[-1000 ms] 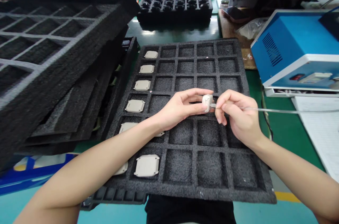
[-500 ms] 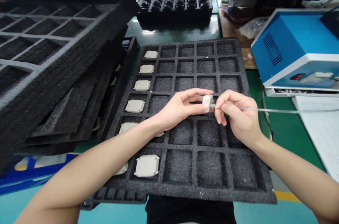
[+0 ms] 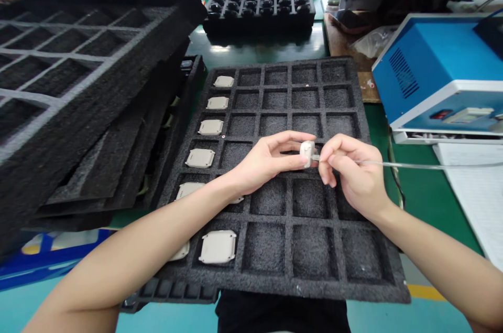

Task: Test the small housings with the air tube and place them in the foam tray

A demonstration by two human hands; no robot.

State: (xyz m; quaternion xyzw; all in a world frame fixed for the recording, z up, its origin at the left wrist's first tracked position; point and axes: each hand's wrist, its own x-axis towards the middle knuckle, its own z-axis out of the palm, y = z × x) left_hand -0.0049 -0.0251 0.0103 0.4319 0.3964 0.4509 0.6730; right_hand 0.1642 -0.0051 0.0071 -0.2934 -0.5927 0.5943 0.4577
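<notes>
Head view: I count one foam tray [image 3: 275, 287], eight beige watch cases [image 3: 218, 247] seated in it: six in leftmost column, two in next. Three of these partly hidden behind left forearm [image 3: 157, 228]. Ninth case [image 3: 308, 152] raised above tray, thumb and fingers of left hand [image 3: 271, 157] clamped on it. Right hand [image 3: 353, 170]: thumb and index pinched on one clear tube [image 3: 412, 165], pale tip at case; cannot tell whether inserted. Tube cut off at right edge; one blue machine [image 3: 440, 55] likewise.
</notes>
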